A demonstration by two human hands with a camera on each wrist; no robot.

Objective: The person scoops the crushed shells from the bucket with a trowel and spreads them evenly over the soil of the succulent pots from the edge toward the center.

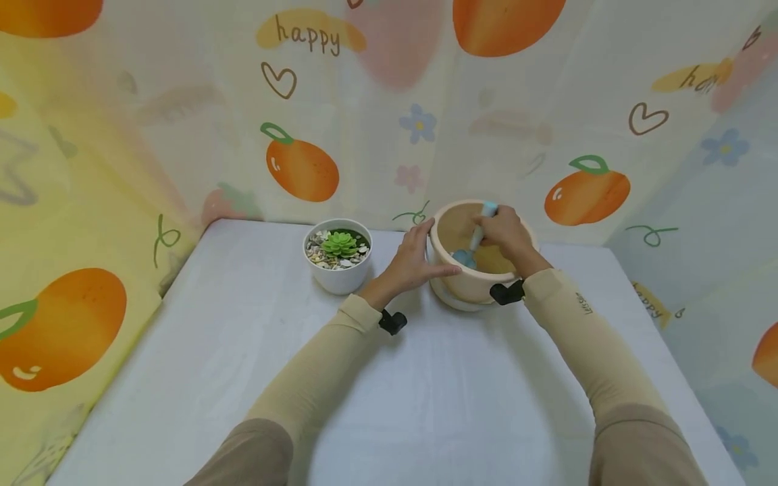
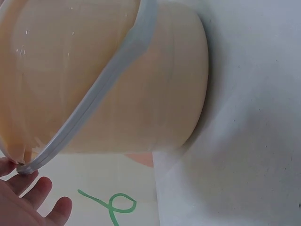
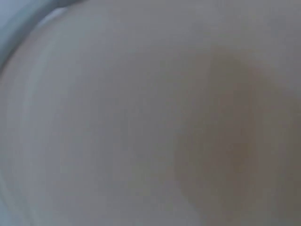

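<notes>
A peach bucket (image 1: 471, 287) with a pale handle hanging down its side (image 2: 96, 96) stands on the table. My left hand (image 1: 408, 263) rests against its left rim, fingers fairly straight and spread, thumb at the front rim. In the left wrist view, the fingertips (image 2: 37, 190) touch near the handle's joint. My right hand (image 1: 507, 233) grips the light handle of a small blue shovel (image 1: 467, 258), whose blade points down inside the bucket. Whether anything lies in the brownish interior, I cannot tell. The right wrist view is blurred and shows mostly the bucket's wall (image 3: 108, 122).
Left of the bucket, a white pot (image 1: 342, 279) holds a green succulent (image 1: 340, 244) among pebbles. Both stand near the back edge of the white-covered table (image 1: 425, 405). A fruit-printed curtain (image 1: 377, 121) hangs behind and at both sides.
</notes>
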